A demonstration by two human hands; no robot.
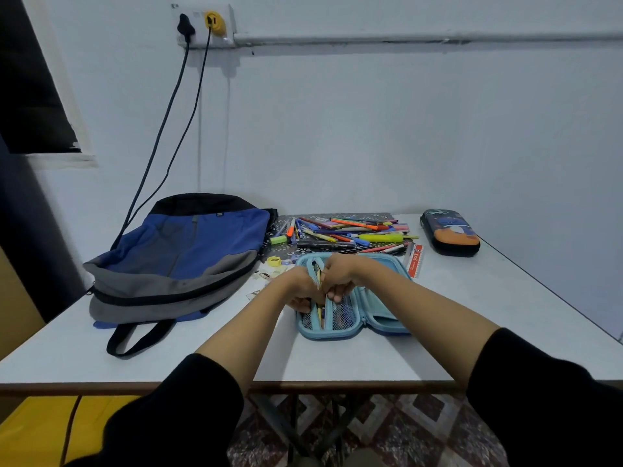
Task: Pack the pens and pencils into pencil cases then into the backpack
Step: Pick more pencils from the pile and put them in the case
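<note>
A light blue pencil case (377, 323) lies open on the white table (488, 325), with mesh pockets inside. My left hand (301, 289) grips the case's inner flap at its left half. My right hand (338, 276) pinches a pen or pencil (318, 273) and holds it at the flap's pocket; which it is I cannot tell. A heap of pens, pencils and markers (350, 232) lies just behind the case. The blue and grey backpack (182, 261) lies flat to the left. A dark pencil case (450, 231) with a cartoon print sits zipped at the back right.
A red ruler (416, 261) lies by the open case's right edge. A yellow sharpener (274, 261) and small stickers lie between backpack and case. Two cables hang from a wall socket (205, 25) down behind the backpack. The table's front edge runs near my sleeves.
</note>
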